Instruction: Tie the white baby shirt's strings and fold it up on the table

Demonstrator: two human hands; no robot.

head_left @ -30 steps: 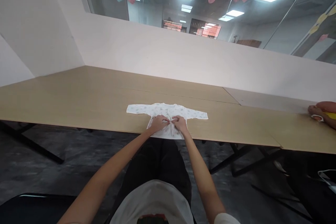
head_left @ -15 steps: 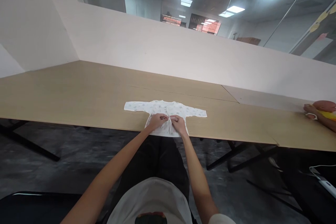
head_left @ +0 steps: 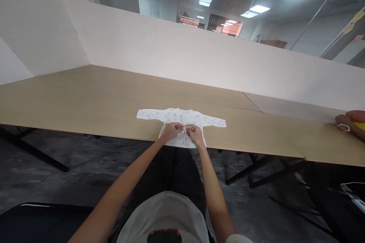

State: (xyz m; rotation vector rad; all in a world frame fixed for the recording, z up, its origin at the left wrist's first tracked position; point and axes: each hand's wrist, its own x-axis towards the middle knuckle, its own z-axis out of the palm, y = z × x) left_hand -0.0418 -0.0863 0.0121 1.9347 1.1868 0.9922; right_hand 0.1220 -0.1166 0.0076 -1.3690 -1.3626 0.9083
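Observation:
A small white baby shirt with a light print lies flat on the table, its sleeves stretched out to both sides. Its lower hem reaches the table's front edge. Over the left half of the front, my left hand pinches the cloth near the middle opening. My right hand pinches at the same opening from the other side, fingertips close to those of the left. Whether a thin tie or the edge of the cloth is between the fingers is too small to make out.
The long wooden table runs along a white wall below a window with paper hearts. At the far right, a partly cut-off, doll-like figure with yellow on it lies on the table. A black chair stands at lower left.
The view has shifted slightly, so everything sits a little further right. Both hands stay at the shirt's front opening, with only tiny finger movement.

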